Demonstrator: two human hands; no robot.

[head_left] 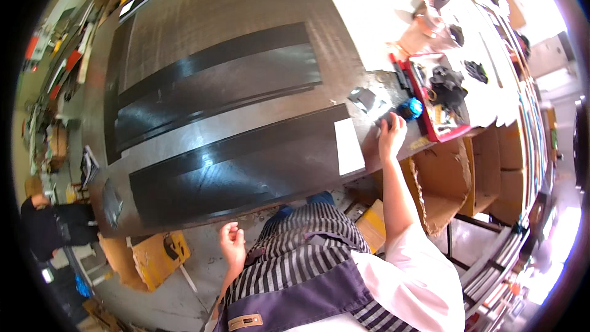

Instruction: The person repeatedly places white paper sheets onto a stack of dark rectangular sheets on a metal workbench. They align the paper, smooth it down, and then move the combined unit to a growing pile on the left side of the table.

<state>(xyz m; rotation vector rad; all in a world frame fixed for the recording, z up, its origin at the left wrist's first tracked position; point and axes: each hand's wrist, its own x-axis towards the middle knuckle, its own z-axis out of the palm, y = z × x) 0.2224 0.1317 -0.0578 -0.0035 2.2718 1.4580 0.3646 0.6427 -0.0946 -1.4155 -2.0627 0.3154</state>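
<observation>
A long black panel [246, 163] lies along the near side of the dark work table [236, 107], with a white sheet [349, 147] on its right end. My right hand [392, 135] is over the table's right side, fingers closed around a small dark thing I cannot make out. Just beyond its fingertips is a shiny blue round object [410, 109]. A crumpled silvery piece [367, 99] lies to the left of that. Close to my body, below the table's front edge, my left hand [232, 245] hangs with loosely curled fingers and nothing visible in it.
Farther in lies another black panel [221, 83]. A red-rimmed tray [431, 126] of small items and dark cloth stands at the right, near a white surface [362, 24]. Cardboard boxes [442, 184] sit below the right edge. A person in black [61, 230] is at the left.
</observation>
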